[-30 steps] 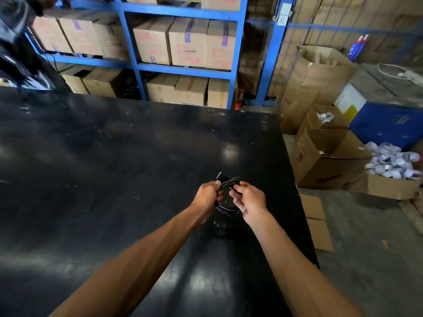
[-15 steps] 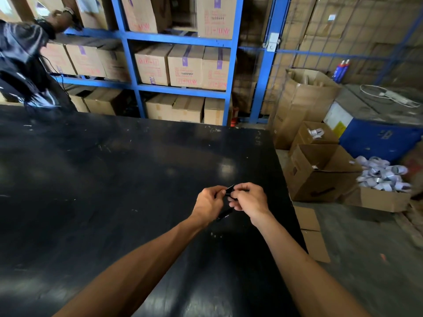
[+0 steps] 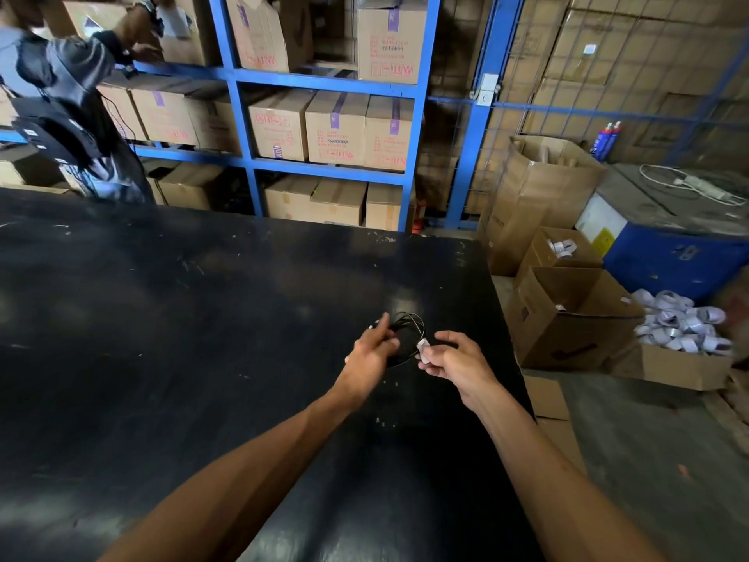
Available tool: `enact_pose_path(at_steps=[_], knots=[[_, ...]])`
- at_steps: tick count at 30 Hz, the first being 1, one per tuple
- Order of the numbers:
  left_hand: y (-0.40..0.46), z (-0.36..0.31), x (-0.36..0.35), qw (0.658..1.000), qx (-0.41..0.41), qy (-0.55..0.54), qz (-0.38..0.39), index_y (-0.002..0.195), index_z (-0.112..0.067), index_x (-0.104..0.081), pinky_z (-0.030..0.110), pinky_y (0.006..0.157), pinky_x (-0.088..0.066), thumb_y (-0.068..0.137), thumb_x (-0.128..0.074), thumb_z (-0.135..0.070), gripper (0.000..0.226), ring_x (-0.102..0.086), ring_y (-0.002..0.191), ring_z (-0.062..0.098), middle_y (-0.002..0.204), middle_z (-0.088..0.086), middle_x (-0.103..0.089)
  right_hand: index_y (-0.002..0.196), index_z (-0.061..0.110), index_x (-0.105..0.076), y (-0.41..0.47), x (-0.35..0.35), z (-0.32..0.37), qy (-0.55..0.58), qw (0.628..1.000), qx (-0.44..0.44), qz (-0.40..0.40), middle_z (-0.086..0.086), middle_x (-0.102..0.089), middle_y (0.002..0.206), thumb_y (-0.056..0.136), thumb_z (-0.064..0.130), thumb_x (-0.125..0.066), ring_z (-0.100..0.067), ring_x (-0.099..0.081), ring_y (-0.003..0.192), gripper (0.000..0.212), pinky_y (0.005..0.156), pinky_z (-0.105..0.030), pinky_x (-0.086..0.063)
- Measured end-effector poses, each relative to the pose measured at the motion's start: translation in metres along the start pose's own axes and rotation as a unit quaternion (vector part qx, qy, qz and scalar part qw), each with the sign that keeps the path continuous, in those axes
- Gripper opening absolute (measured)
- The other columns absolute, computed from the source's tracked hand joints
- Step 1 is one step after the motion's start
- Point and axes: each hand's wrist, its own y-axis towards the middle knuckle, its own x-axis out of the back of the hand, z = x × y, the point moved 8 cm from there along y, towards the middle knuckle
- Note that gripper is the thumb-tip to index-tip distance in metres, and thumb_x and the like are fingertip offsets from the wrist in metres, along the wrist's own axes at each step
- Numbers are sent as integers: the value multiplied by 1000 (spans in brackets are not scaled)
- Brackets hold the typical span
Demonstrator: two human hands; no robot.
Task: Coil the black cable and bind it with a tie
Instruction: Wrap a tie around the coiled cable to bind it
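**Coiled cable held over tabletop, white piece in R hand**

Both bare hands were out over the black tabletop, near its right edge. The left hand had its fingers curled loosely round the near-left side of the black cable, which sat as a small coil of several thin loops between the two hands. Grip looked light, fingers partly closed; blur made it hard to tell exactly how many touched the coil. Whether the coil rested on the tabletop or hung just above it, can't tell.

The right hand was just beside the coil's right side, thumb and forefinger pinched shut on a small white piece, poss. the tie, too small to be sure. Other fingers were bent in toward the palm.

Off the tabletop's right edge, open cardboard boxes stood on the floor, w/ a heap of white rolls next to them. Behind, blue shelving carried cartons. Another person stood at far left, reaching up to a shelf.
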Motion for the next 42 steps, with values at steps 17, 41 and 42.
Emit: enact_pose_path(at_steps=[17, 41, 42], knots=[[16, 73, -2, 963, 216, -159, 34, 112, 2, -67, 38, 75, -61, 95, -63, -25, 33, -65, 69, 20, 82, 10, -68, 94, 6, -76, 45, 24, -63, -298, 954, -1, 30, -12, -78, 74, 85, 6, -73, -23, -79, 70, 10, 70, -29, -65], [57, 186, -17, 930, 362, 60, 0, 72, -13, -81, 32, 72, -62, 63, -91, -10, 14, -72, 68, 16, 74, 5, -78, 89, 15, -81, 125, 14, -141, -387, 916, -46, 90, -12, -79, 73, 82, 20, -80, -14, -72, 61, 8, 77, -32, -62], [60, 185, -15, 931, 342, 125, -11, 75, -13, -81, 32, 70, -60, 62, -92, -18, 18, -70, 70, 17, 75, 4, -77, 88, 16, -81, 125, 13, -142, -402, 910, -42, 88, -9, -78, 72, 83, 20, -79, -15, -74, 64, 7, 78, -32, -63]])
